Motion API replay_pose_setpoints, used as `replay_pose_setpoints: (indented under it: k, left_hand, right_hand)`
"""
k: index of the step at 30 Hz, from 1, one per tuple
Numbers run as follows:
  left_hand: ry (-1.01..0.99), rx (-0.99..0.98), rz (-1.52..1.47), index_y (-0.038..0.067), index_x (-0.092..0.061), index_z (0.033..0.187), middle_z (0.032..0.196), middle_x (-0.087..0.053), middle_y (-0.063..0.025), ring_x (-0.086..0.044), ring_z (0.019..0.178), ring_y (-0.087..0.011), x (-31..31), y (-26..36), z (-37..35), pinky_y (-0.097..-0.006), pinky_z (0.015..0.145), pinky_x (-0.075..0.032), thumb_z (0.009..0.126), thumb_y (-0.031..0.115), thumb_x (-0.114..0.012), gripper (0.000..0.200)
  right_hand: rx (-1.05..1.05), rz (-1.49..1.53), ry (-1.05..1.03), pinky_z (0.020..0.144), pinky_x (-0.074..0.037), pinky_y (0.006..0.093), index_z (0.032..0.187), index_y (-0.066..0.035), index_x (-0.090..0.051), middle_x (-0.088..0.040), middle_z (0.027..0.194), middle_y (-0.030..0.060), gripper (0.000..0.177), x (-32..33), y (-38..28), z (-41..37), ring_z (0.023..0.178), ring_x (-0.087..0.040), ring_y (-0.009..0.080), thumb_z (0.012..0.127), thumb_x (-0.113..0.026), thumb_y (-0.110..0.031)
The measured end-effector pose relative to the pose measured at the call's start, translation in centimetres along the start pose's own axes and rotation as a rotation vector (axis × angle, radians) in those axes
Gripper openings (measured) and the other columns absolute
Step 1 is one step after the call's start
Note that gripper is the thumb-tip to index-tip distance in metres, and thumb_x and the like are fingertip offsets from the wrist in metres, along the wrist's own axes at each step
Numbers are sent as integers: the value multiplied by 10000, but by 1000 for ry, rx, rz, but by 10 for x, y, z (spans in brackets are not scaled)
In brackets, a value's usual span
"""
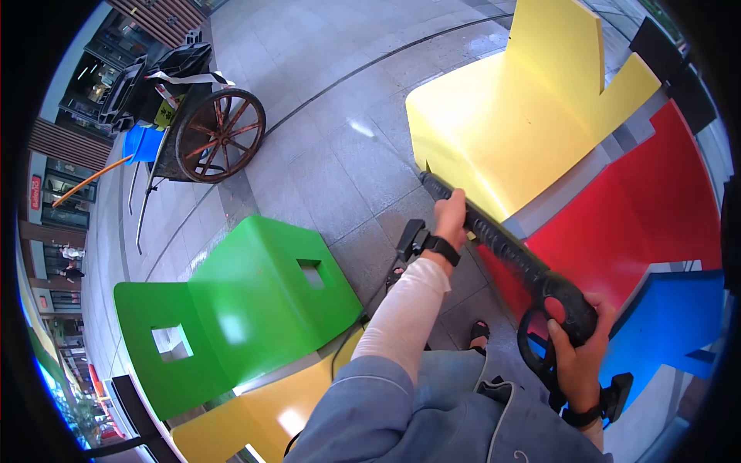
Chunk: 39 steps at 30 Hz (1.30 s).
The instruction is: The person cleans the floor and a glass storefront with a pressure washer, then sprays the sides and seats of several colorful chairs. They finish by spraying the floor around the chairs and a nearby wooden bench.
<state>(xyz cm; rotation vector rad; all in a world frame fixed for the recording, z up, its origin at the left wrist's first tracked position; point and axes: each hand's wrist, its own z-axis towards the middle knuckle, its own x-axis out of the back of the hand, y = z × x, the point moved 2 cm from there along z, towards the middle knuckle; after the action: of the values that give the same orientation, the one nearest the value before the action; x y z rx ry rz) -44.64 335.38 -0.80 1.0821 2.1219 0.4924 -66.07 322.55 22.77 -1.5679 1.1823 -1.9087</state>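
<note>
Both my hands grip a long black pressure washer gun (505, 248) slanting across the view, its nozzle end pointing up and left toward the yellow seat (494, 123). My left hand (450, 216) is wrapped around the barrel near the front. Further back, my right hand (580, 355) closes on the rear body, beside a red round patch and the looped trigger guard. Whether a finger presses the trigger is hidden. The nozzle tip is close to the lower left edge of the yellow seat. Beneath the barrel lies a red seat (594, 216).
A green seat (247, 301) with square cut-outs stands at left, a second yellow seat (285, 401) below it. At right is a blue seat (664, 324). Upper left, a cart with a spoked wheel (221, 139) and blue bucket (143, 144) stands on grey paving (324, 147).
</note>
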Motion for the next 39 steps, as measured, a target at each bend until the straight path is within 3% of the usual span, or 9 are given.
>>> replay_pose_setpoints:
  k: [6,15,19,22,27,28,31,34,39]
  left_hand:
    - [395,11,58,-100,-517,790,709,-521,-112,-539,618,-196,136,67,30,-339,494,-427,730,152,-534,260]
    - [12,59,197,-140,-509,825,716,-548,-149,-516,614,-215,9,84,87,-337,551,-401,736,202,-508,353]
    - [315,52,66,-107,-518,688,619,-512,-93,-491,539,-174,104,106,67,-327,487,-378,734,185,-523,296]
    - [596,37,-37,-99,-496,780,686,-522,-96,-521,574,-191,150,108,43,-336,519,-428,735,192,-547,299]
    - [138,90,-215,-66,-461,853,723,-507,-82,-529,587,-181,81,132,43,-352,477,-454,779,191,-538,278]
    - [115,81,-265,-74,-460,861,744,-523,-96,-546,602,-184,66,136,44,-349,492,-471,774,192,-542,291]
    - [76,131,-362,-63,-461,861,760,-532,-99,-557,605,-189,63,151,32,-353,535,-507,766,170,-541,265]
    - [106,192,-465,-28,-450,840,759,-528,-89,-568,620,-193,86,172,1,-367,548,-519,749,160,-560,236]
    - [126,260,-518,-18,-447,835,789,-537,-89,-581,684,-211,97,156,21,-403,589,-522,752,156,-558,222]
  right_hand:
    - [-307,241,-284,825,-375,307,1112,-11,-333,-436,1037,169,528,-70,-59,61,945,-466,235,682,-638,-35]
    - [-128,-191,107,830,-365,299,1126,-10,-336,-391,1041,135,551,-113,-55,47,947,-437,210,660,-629,-18]
    - [-200,-39,-153,811,-371,288,1109,-31,-350,-403,1006,113,552,-119,-66,77,917,-447,195,628,-619,6]
    - [-228,73,-303,777,-386,276,1088,-49,-352,-414,968,94,549,-123,-76,101,869,-466,171,608,-604,36]
    - [-11,-134,-178,691,-412,243,1140,-66,-325,-405,999,89,574,-91,-92,112,784,-486,141,627,-533,84]
    - [152,-206,-118,600,-438,218,1152,-76,-317,-430,972,85,572,-85,-94,114,673,-515,118,642,-487,119]
    - [-199,-41,-147,747,-400,240,1181,-37,-313,-390,1049,87,604,-71,-117,134,905,-450,153,617,-528,-6]
    - [-6,36,-248,770,-402,241,1174,-35,-317,-404,1037,92,578,-81,-116,164,906,-452,154,635,-527,-39]
    - [-49,-9,-303,816,-375,229,1209,-31,-300,-422,1063,99,575,-103,-112,180,901,-460,146,662,-471,-1]
